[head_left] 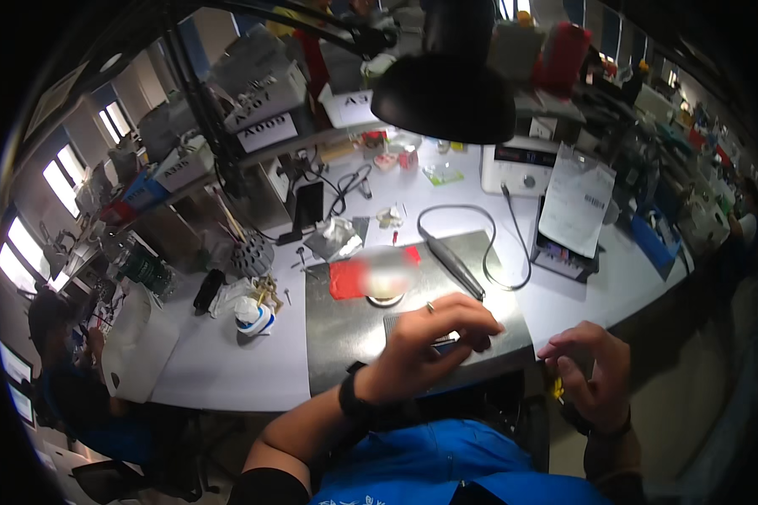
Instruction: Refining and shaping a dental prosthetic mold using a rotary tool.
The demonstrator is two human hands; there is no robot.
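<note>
My left hand (434, 337) hovers over the front of the grey metal work plate (337, 345). Its fingers are loosely bent, the thumb is apart from them, and no held thing shows. Partly hidden beneath it lies a small dark ridged object (391, 323). My right hand (594, 374) is in the air off the bench's front edge, fingers half curled and thumb apart, with nothing visible in it. A grey pen-shaped handpiece (453, 264) with a cord lies on the plate beyond my left hand. Left of it are a red sheet (345, 279) and a blurred whitish round thing (389, 276).
A black lamp head (442, 101) hangs over the bench. Behind stand a white control box (514, 172) and a paper-covered stand (574, 210). At left are a tool holder (251, 252), a blue-and-white container (253, 318) and a bottle (143, 263). Another person (84, 379) sits far left.
</note>
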